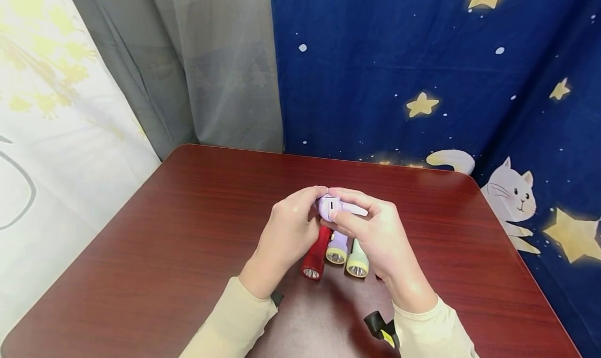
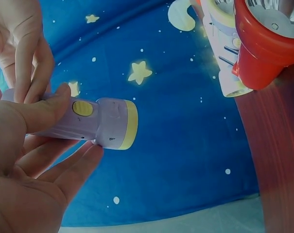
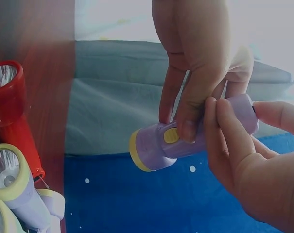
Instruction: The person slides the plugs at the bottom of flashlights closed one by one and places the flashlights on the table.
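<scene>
Above the table, both hands hold a lilac flashlight (image 2: 110, 124) with a yellow rim and a yellow switch (image 3: 171, 135). Its tail end, with a dark slot, faces the head camera. My left hand (image 1: 290, 223) grips the barrel near the switch, thumb on one side and fingers on the other. At the tail end, fingers of my right hand (image 1: 373, 225) pinch the barrel, with a fingertip at the end face. A pale tapered piece (image 1: 355, 209) sticks out from the tail beside the right hand. Part of the barrel is hidden behind fingers.
On the reddish-brown table (image 1: 225, 206) below the hands lie a red flashlight (image 1: 313, 261), another lilac one (image 1: 336, 249) and a pale green one (image 1: 358, 263). A blue star-patterned curtain (image 1: 357, 86) hangs behind the table, beside a grey one (image 1: 230, 60).
</scene>
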A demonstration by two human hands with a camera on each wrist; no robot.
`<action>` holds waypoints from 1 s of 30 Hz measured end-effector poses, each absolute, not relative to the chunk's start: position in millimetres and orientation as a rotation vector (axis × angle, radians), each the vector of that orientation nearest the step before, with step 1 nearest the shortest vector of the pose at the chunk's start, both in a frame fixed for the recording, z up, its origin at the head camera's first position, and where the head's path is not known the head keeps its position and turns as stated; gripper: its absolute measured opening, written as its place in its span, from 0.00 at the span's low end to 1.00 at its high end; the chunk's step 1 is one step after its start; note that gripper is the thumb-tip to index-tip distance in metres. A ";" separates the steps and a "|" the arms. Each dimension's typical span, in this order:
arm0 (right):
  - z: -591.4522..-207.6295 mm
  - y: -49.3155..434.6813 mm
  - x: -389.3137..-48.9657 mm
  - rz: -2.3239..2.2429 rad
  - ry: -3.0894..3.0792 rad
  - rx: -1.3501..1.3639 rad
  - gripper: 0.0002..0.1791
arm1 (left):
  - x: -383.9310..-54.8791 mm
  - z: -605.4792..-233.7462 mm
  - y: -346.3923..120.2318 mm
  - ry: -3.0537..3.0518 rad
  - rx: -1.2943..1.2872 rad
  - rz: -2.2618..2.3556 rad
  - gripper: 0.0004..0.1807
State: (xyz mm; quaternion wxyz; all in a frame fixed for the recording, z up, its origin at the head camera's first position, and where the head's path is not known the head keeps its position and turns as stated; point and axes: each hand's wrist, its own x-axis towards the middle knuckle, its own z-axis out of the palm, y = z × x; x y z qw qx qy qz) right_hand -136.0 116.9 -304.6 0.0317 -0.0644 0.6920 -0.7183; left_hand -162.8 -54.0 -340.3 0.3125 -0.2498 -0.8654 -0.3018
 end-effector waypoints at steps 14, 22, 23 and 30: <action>-304.3 118.0 -135.5 -2.136 2.225 -0.229 0.25 | -162.6 -339.6 -54.7 -2.275 -0.659 -0.796 0.19; -298.0 117.3 -134.3 -2.111 2.223 -0.322 0.24 | -162.7 -340.0 -59.4 -2.209 -0.675 -0.742 0.22; -296.6 117.0 -134.1 -2.086 2.258 -0.330 0.24 | -162.6 -339.6 -59.9 -2.200 -0.673 -0.733 0.22; -294.4 111.9 -131.7 -1.865 2.614 -0.422 0.29 | -158.2 -335.7 -58.4 -2.207 -0.603 -0.704 0.23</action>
